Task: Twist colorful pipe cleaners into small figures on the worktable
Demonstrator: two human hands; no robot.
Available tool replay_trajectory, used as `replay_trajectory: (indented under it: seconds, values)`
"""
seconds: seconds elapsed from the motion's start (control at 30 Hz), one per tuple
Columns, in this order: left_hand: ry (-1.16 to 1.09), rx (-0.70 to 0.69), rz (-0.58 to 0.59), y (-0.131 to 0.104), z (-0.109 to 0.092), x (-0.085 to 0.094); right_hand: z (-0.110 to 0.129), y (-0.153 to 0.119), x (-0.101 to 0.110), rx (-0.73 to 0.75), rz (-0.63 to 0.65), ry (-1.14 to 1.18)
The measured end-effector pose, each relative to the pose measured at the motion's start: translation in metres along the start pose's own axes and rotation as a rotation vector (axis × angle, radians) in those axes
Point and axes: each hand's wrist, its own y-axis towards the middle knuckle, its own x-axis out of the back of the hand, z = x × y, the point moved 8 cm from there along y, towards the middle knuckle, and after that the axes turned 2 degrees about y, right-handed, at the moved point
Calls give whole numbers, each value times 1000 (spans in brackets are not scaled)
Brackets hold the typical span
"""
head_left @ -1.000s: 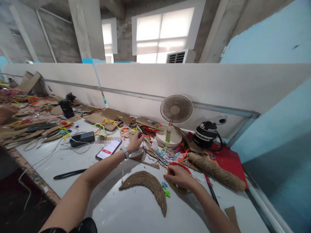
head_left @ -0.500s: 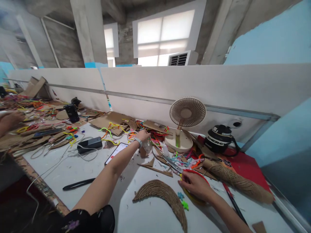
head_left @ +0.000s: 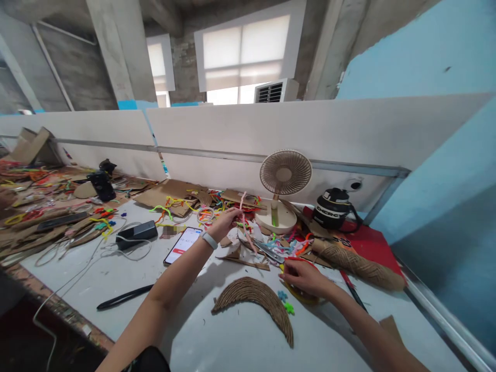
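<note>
My left hand (head_left: 228, 221), a pale band on its wrist, pinches a pale pink pipe cleaner (head_left: 248, 233) above the scraps near the fan. The strip sticks up past the fingers and hangs down toward the scissors. My right hand (head_left: 304, 275) is closed around the handles of the scissors (head_left: 271, 253), whose silver blades point away to the left. A yellow rounded edge shows beneath that hand, partly hidden. In front lies a curved crescent (head_left: 253, 292) covered in brown cord. Beside it sit a blue piece (head_left: 282, 296) and a green piece (head_left: 289, 308), both small and fuzzy.
A fan (head_left: 285, 173) stands at the back among pipe cleaners and cardboard (head_left: 166, 196). To the left are a lit phone (head_left: 181, 246), a black box (head_left: 136, 235) with a cable and a black strap (head_left: 124, 297). A cord roll (head_left: 358, 263) lies to the right.
My left hand has lifted a pink pipe cleaner from the pile and drawn it slightly nearer. The right hand still holds the scissors. The whole view has shifted to the right.
</note>
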Motion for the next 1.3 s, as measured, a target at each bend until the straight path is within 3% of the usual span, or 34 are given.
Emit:
replay_trajectory:
  seconds: [0.2,0.33,0.47,0.73,0.97,1.3]
  values:
    - [-79,-83,277,-33,-11,-45,19,-3,20,-53,-26,506]
    - [-51,-48,447,-54,-12,-72,33,6,36,-66,-168,861]
    - [-20,-24,559,-69,-10,-91,49,21,34,-39,-202,1146]
    - [16,-80,602,-78,-16,-97,52,29,23,-4,-386,1367]
    - [114,-21,643,-77,3,-103,39,28,24,26,-517,1325]
    - [-21,93,719,-81,2,-95,4,13,70,50,-740,1450]
